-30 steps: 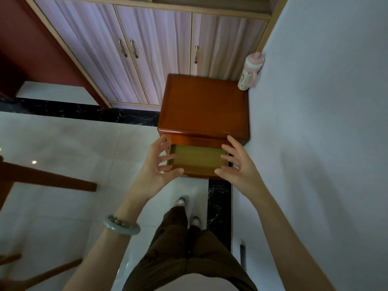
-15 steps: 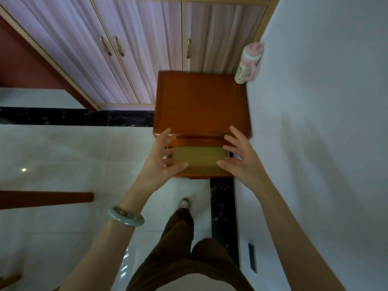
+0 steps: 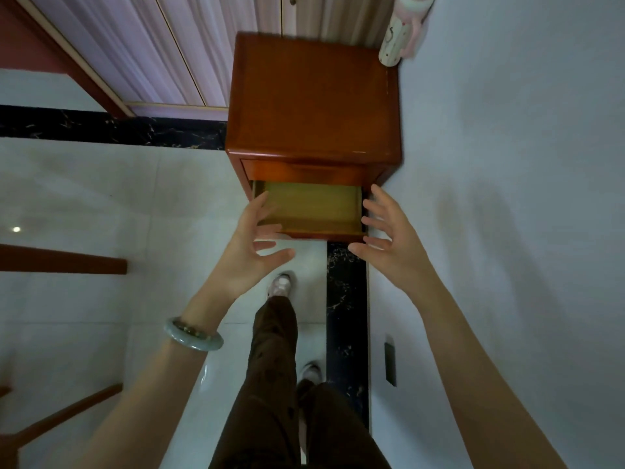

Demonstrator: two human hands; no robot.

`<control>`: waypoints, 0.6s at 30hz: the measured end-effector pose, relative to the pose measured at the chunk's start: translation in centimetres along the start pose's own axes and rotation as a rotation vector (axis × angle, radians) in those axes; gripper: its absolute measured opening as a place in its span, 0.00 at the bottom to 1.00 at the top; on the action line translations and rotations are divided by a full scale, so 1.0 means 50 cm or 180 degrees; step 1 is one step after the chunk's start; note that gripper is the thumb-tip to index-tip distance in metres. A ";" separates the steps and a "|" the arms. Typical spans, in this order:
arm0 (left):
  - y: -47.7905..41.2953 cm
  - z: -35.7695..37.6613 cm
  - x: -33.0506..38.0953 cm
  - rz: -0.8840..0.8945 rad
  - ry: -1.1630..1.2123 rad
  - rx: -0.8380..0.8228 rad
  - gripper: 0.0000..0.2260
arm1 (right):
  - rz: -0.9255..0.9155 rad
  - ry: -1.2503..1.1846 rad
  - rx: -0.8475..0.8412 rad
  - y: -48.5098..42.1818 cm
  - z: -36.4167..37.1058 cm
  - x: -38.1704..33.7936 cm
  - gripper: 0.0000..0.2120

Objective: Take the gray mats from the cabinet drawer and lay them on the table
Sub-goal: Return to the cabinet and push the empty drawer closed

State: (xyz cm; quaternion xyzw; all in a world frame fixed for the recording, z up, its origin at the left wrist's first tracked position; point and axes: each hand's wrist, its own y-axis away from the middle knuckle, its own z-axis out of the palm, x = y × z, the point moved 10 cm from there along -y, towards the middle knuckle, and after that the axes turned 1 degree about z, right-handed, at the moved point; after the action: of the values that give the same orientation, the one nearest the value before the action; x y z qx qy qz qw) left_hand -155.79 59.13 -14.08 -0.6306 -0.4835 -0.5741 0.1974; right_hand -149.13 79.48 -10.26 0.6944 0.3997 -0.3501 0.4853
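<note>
Two spread hands, left hand (image 3: 248, 250) and right hand (image 3: 394, 245), hover mid-frame flanking the nightstand's (image 3: 314, 103) open drawer (image 3: 309, 208), holding nothing.

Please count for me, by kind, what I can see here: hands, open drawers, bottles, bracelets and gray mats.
Hands: 2, left hand and right hand
Open drawer: 1
Bottle: 1
Bracelet: 1
Gray mats in view: 0
Total: 5
</note>
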 end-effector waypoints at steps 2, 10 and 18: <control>-0.005 0.007 -0.047 0.0007 -0.0034 0.0043 0.41 | -0.0009 0.0051 0.0010 -0.010 0.011 0.045 0.42; -0.126 0.023 -0.266 0.0081 0.0007 0.0238 0.40 | -0.0218 0.0091 0.0209 -0.138 0.055 0.240 0.41; -0.276 0.055 -0.503 0.0394 0.0112 0.0367 0.40 | -0.0626 0.0213 0.0334 -0.320 0.124 0.460 0.42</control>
State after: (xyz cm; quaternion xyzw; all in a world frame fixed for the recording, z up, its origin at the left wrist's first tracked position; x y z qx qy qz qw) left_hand -162.67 58.01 -42.03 -0.6367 -0.4723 -0.5429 0.2770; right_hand -154.04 81.85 -38.45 0.6876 0.4630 -0.3931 0.3980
